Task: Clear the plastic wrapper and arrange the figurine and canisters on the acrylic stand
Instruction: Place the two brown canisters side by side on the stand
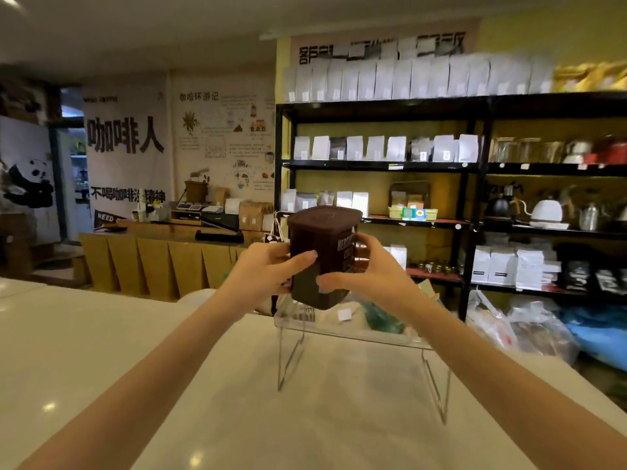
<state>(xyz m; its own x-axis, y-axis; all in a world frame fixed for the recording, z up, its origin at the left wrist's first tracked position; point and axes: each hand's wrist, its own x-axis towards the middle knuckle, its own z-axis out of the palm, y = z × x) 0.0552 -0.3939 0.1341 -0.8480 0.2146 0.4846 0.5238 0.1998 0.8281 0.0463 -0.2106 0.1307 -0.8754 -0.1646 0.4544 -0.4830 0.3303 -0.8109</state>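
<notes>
A dark brown canister [322, 245] with white lettering and a brown lid is held between both hands at the left end of the clear acrylic stand [353, 334]. Its base is at the stand's top surface; whether it touches is unclear. My left hand [268, 273] grips its left side with the thumb across the front. My right hand [369, 269] grips the right side and lower front. The stand rests on the white counter [118, 361] on two clear legs. No figurine or wrapper is clearly visible.
Behind the stand, black shelving [468, 232] holds white bags, kettles and jars. Plastic bags [522, 327] lie on the floor at the right. A green object [383, 317] shows behind the stand. A paper-fronted table [163, 262] stands at the back left.
</notes>
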